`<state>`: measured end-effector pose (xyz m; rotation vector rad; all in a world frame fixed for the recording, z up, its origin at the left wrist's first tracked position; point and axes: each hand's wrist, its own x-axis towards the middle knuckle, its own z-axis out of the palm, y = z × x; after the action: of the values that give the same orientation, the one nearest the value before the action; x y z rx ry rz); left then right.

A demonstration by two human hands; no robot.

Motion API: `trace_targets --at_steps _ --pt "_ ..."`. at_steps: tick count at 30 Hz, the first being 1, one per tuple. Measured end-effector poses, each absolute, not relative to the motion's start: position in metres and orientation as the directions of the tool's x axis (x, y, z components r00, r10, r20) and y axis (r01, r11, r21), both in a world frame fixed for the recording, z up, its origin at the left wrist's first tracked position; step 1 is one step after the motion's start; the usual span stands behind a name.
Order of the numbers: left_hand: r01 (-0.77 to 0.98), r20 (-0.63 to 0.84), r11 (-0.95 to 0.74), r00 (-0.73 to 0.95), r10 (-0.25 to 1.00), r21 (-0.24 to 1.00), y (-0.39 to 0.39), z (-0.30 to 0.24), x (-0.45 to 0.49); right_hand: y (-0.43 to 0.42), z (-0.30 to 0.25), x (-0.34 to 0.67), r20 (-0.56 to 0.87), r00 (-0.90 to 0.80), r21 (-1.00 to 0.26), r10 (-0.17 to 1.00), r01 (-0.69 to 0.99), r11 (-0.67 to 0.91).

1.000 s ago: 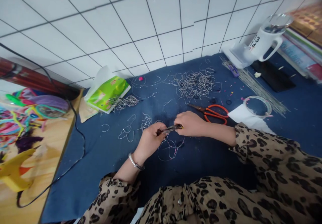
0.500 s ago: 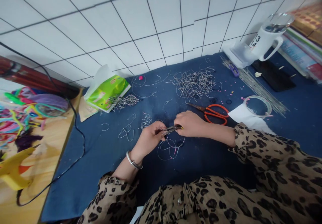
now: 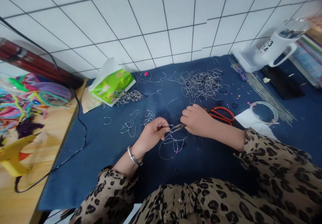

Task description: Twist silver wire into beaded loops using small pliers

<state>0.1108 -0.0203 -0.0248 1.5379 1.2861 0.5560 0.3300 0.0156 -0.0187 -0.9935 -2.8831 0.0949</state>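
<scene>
Between finger and thumb, my left hand (image 3: 154, 132) pinches a thin silver wire piece, whose looped part with small pink beads, a beaded wire (image 3: 173, 147), hangs below the fingertips over the blue cloth. My right hand (image 3: 196, 120) is closed around a pair of pliers (image 3: 178, 127). Their handles are hidden in the palm and the narrow jaws point left, close to the wire ends at my left fingertips. Whether the jaws touch the wire I cannot tell. Just beyond my right hand lie orange-handled scissors (image 3: 222, 115), partly covered by it.
A tangled heap of wire pieces (image 3: 201, 83) lies at the back, with bent wire hooks (image 3: 128, 127) left of my hands. Further left are a green packet (image 3: 113, 86) and a yellow glue gun (image 3: 16, 157). A tape roll (image 3: 264, 112), straight wires (image 3: 269, 94) and a white mug (image 3: 280, 47) stand right.
The plier jaws have drawn back to the right from my left fingertips, showing the wire ends. My right hand has shifted slightly right and up, covering more of the scissors. The view has tilted a little.
</scene>
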Motion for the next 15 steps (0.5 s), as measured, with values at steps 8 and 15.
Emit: trace_targets --at_steps 8,15 --pt "0.423 -0.210 0.071 0.292 0.933 0.903 -0.021 -0.028 0.113 0.013 -0.017 0.329 0.121 -0.801 0.005 0.586 0.591 0.807" --pt "0.534 -0.077 -0.029 0.176 0.981 0.845 -0.023 -0.038 0.118 0.013 -0.018 0.328 0.155 -0.792 0.051 0.591 0.604 0.796"
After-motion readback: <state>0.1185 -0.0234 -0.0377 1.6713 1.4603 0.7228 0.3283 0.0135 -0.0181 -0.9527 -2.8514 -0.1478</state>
